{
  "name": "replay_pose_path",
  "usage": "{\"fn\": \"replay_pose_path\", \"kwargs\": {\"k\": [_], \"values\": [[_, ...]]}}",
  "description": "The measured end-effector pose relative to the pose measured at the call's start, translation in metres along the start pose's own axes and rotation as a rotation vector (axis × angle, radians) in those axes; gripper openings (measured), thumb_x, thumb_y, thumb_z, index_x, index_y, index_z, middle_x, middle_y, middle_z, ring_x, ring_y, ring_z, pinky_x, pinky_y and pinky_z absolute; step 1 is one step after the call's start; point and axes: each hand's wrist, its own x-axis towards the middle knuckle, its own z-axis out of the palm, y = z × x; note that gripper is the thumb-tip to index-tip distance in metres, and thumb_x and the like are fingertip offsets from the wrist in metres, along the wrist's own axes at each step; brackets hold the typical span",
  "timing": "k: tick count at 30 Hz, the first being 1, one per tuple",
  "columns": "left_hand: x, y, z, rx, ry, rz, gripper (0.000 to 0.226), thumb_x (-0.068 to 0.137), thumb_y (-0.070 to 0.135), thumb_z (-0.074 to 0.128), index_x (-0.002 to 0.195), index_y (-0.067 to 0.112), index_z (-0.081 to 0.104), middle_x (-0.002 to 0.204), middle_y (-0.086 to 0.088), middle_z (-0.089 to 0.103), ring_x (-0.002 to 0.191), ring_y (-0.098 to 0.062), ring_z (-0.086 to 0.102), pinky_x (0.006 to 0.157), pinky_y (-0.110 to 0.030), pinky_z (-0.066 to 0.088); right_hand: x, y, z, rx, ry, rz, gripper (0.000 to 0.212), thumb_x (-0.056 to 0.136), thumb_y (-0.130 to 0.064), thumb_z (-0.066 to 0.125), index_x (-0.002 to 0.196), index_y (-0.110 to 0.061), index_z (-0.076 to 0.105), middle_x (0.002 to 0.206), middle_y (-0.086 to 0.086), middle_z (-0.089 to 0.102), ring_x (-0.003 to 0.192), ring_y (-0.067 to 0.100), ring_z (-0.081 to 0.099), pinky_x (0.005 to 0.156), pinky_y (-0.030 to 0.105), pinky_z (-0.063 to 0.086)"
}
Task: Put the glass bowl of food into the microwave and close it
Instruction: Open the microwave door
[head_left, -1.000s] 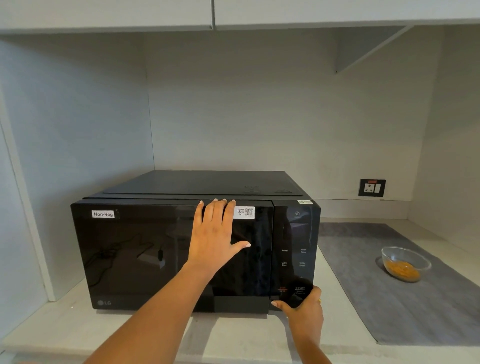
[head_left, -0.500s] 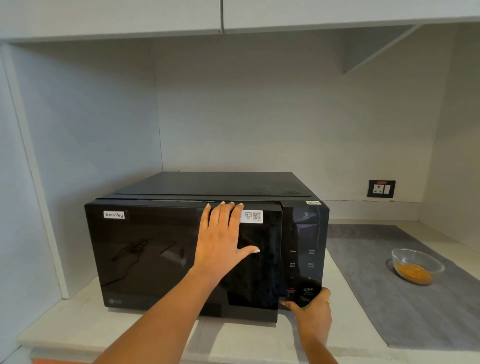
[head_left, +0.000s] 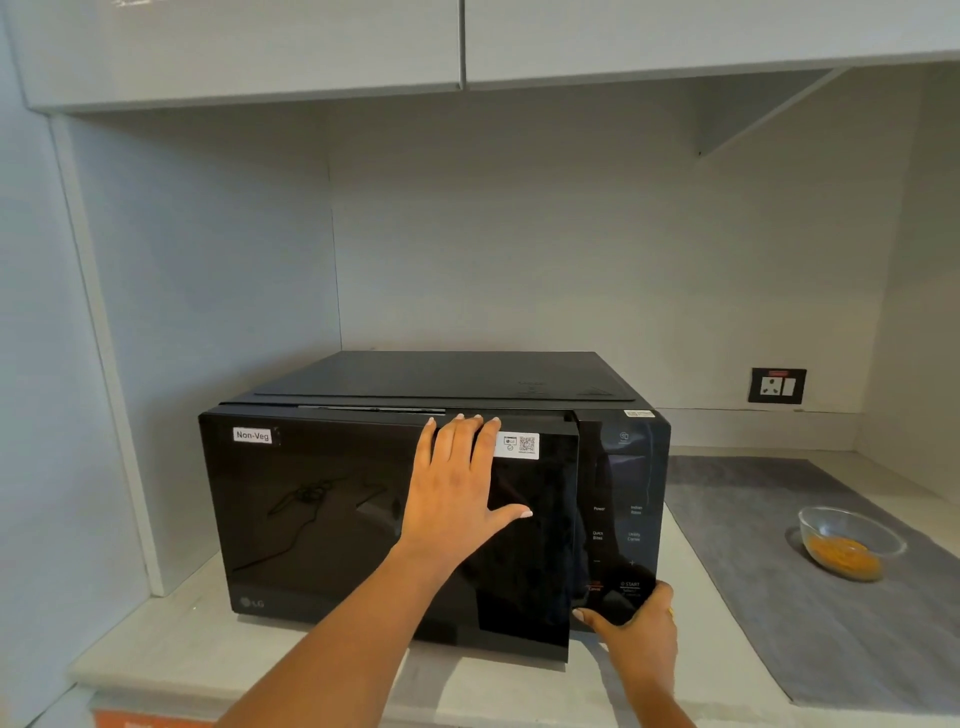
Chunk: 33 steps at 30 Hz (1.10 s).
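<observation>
**Now the microwave door stands slightly ajar, the bowl waits on the mat**

Now the left hand (head_left: 460, 493) lies flat on the black glass door (head_left: 363, 519) of the LG microwave (head_left: 431, 499), fingers spread and open, the fingertips reaching the top edge of the door and the thumb pointing to the right. It grips nothing; the palm only presses on the glass. Just right of these fingers there is a white QR sticker (head_left: 521, 446), and far to the left of the hand a label reads "Non-Veg" (head_left: 252, 435).

The right hand (head_left: 636, 631) is lower and to the right, at the bottom of the control panel (head_left: 621, 519). Its fingers curl around the round dial (head_left: 615, 605) below the word START, so the hand is half closed on the dial. A ring shows on one finger.

Between the two hands, the right edge of the door stands a little out from the panel, so a narrow dark gap is visible.

The glass bowl (head_left: 852, 540) with orange-yellow food (head_left: 841, 556) rests well to the right of the right hand, on a grey mat (head_left: 779, 623) that covers the counter (head_left: 234, 654). No hand touches it. Above the bowl, on the back wall, sits a black wall socket (head_left: 777, 385).
</observation>
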Motion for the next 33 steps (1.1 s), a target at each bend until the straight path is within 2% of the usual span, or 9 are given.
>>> {"fn": "replay_pose_path", "kwargs": {"k": [8,13,16,19,23,26,28,33], "values": [[-0.006,-0.002,-0.014,-0.02,-0.031,0.004,0.096,0.046,0.078,0.069,0.116,0.012,0.061,0.107,-0.009,0.068,0.102,-0.027,0.067,0.095,-0.048,0.048,-0.009,0.002,-0.01,-0.055,-0.01,-0.06,0.075,0.069,-0.014,0.079,0.13,-0.004,0.036,0.124,0.022,0.056,0.11,0.039,0.055,0.094,0.047,0.048],[-0.01,-0.003,-0.025,-0.018,-0.08,0.015,0.097,0.046,0.079,0.067,0.116,0.012,0.061,0.108,-0.008,0.069,0.103,-0.026,0.067,0.095,-0.047,0.048,-0.023,-0.006,-0.01,-0.041,0.112,-0.116,0.06,0.077,-0.02,0.07,0.127,-0.002,0.041,0.124,0.023,0.054,0.112,0.04,0.053,0.093,0.05,0.048],[-0.012,-0.004,-0.033,-0.016,-0.117,0.014,0.097,0.046,0.079,0.067,0.116,0.012,0.063,0.108,-0.007,0.069,0.103,-0.026,0.067,0.095,-0.046,0.048,-0.032,-0.015,-0.011,-0.055,0.174,-0.228,0.045,0.082,-0.019,0.065,0.12,-0.002,0.048,0.119,0.022,0.056,0.109,0.037,0.055,0.093,0.051,0.051],[-0.014,-0.004,-0.041,-0.023,-0.159,0.01,0.096,0.047,0.081,0.065,0.115,0.013,0.063,0.108,-0.006,0.069,0.102,-0.025,0.067,0.095,-0.045,0.047,-0.041,-0.03,-0.008,-0.023,0.059,-0.293,0.029,0.087,-0.019,0.057,0.112,-0.005,0.055,0.109,0.015,0.061,0.1,0.029,0.06,0.089,0.04,0.051],[-0.02,-0.004,-0.057,-0.078,-0.224,-0.023,0.094,0.058,0.081,0.056,0.122,0.013,0.057,0.118,-0.007,0.064,0.112,-0.025,0.061,0.103,-0.044,0.041,-0.055,-0.046,0.0,-0.006,-0.11,-0.272,0.03,0.093,-0.018,0.046,0.12,-0.007,0.055,0.118,0.014,0.063,0.11,0.03,0.058,0.098,0.04,0.045],[-0.027,-0.005,-0.072,-0.136,-0.264,-0.02,0.095,0.07,0.078,0.047,0.139,0.013,0.04,0.139,-0.009,0.048,0.132,-0.026,0.042,0.116,-0.043,0.022,-0.069,-0.05,-0.002,0.025,-0.142,-0.257,0.031,0.095,-0.016,0.042,0.122,-0.006,0.054,0.12,0.014,0.062,0.112,0.031,0.056,0.101,0.04,0.043],[-0.031,-0.009,-0.083,-0.16,-0.279,-0.009,0.095,0.074,0.077,0.041,0.144,0.014,0.03,0.146,-0.007,0.038,0.139,-0.024,0.031,0.119,-0.042,0.013,-0.078,-0.051,-0.006,0.013,-0.16,-0.259,0.03,0.095,-0.014,0.042,0.12,-0.004,0.056,0.118,0.016,0.063,0.109,0.031,0.058,0.1,0.04,0.044],[-0.04,-0.018,-0.109,-0.194,-0.36,-0.004,0.101,0.07,0.083,0.02,0.146,0.016,0.025,0.151,-0.005,0.032,0.143,-0.022,0.023,0.119,-0.043,0.01,-0.102,-0.055,-0.011,-0.039,-0.185,-0.268,0.028,0.094,-0.011,0.042,0.117,-0.001,0.057,0.114,0.017,0.065,0.101,0.027,0.059,0.097,0.037,0.045]]}}
